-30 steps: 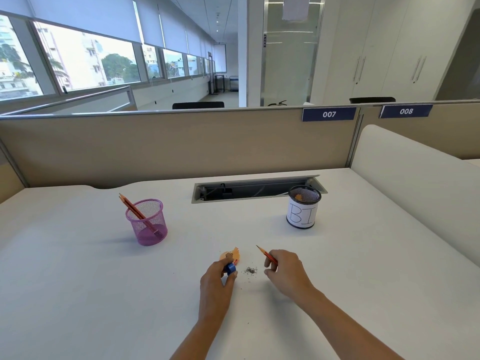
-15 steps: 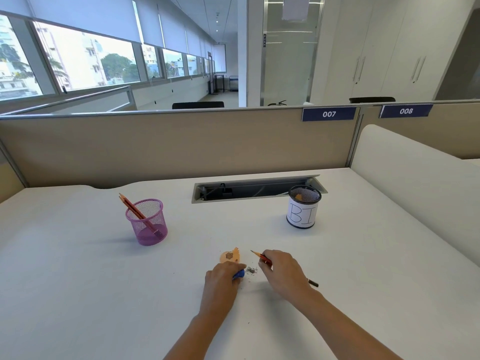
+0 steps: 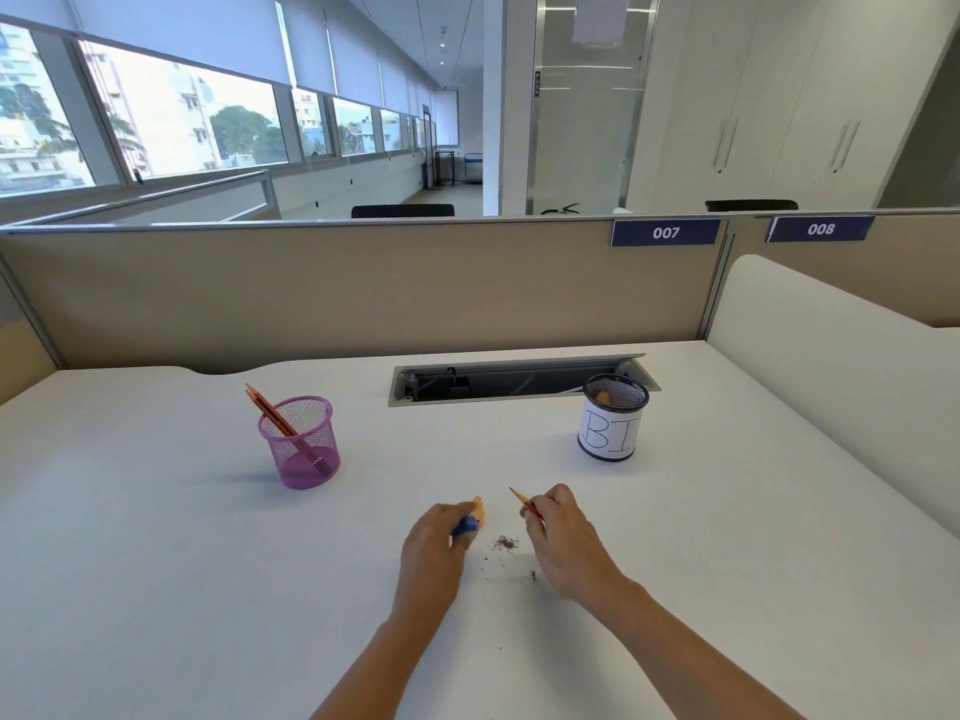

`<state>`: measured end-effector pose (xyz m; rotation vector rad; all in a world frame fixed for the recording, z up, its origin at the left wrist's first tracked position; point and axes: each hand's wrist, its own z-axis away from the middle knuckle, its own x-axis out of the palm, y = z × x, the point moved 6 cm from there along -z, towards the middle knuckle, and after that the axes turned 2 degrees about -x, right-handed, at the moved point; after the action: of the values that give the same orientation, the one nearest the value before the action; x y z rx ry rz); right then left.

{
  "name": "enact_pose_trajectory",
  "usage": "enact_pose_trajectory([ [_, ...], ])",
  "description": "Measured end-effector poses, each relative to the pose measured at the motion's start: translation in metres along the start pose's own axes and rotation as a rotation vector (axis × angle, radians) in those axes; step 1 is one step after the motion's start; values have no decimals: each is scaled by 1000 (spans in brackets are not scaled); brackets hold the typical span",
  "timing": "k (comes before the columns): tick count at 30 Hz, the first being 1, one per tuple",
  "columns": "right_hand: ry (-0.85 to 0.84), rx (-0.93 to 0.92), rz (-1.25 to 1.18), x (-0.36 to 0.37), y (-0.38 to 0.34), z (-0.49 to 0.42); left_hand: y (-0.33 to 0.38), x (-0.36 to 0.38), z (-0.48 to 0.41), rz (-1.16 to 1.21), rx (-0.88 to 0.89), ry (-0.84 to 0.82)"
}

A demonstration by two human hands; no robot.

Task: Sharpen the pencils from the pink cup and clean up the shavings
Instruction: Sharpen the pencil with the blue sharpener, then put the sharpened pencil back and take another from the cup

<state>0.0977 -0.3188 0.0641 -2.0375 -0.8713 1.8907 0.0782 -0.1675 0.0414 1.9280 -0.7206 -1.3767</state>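
A pink mesh cup (image 3: 303, 443) stands on the white desk (image 3: 156, 563) at the left, with two red pencils (image 3: 275, 418) leaning in it. My left hand (image 3: 434, 550) grips a small blue sharpener (image 3: 466, 525); an orange curl of shaving (image 3: 479, 508) sticks up just beyond it. My right hand (image 3: 563, 543) holds a red pencil (image 3: 521, 500), its sharpened tip pointing up and to the left. Between the hands, dark graphite dust and small shavings (image 3: 506, 543) lie scattered on the desk.
A black mesh cup with a white "BI" label (image 3: 610, 426) stands at the right, something orange inside it. An open cable tray (image 3: 514, 379) runs along the back of the desk. A beige partition (image 3: 363, 293) closes the back; a white divider (image 3: 831, 356) borders the right.
The pencil tip has drawn away from the sharpener and the two hands have moved slightly apart. My left hand has turned, and now partly covers the shaving curl.
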Motion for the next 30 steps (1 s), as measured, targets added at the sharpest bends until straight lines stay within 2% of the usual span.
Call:
enact_pose_trajectory([
  [3, 17, -44, 28, -3, -7, -3, -15, -20, -1, 182, -149, 110],
  [10, 52, -183, 17, -18, -58, -20, -57, -48, 11, 357, -339, 187],
  [14, 103, -274, -151, -28, -111, -45, -71, -55, 14, 325, -359, 194],
  [17, 178, -334, -369, -35, -152, -68, -70, -54, 11, 260, -317, 181],
  [20, 243, -325, -575, -29, -185, -102, -70, -53, 9, 214, -292, 158],
  [23, 278, -296, -673, -15, -209, -137, -72, -51, 8, 197, -283, 149],
  [26, 210, -286, -643, 17, -229, -172, -79, -48, 6, 197, -287, 146],
  [30, -28, -277, -397, 75, -242, -206, -84, -45, 3, 218, -295, 144],
])
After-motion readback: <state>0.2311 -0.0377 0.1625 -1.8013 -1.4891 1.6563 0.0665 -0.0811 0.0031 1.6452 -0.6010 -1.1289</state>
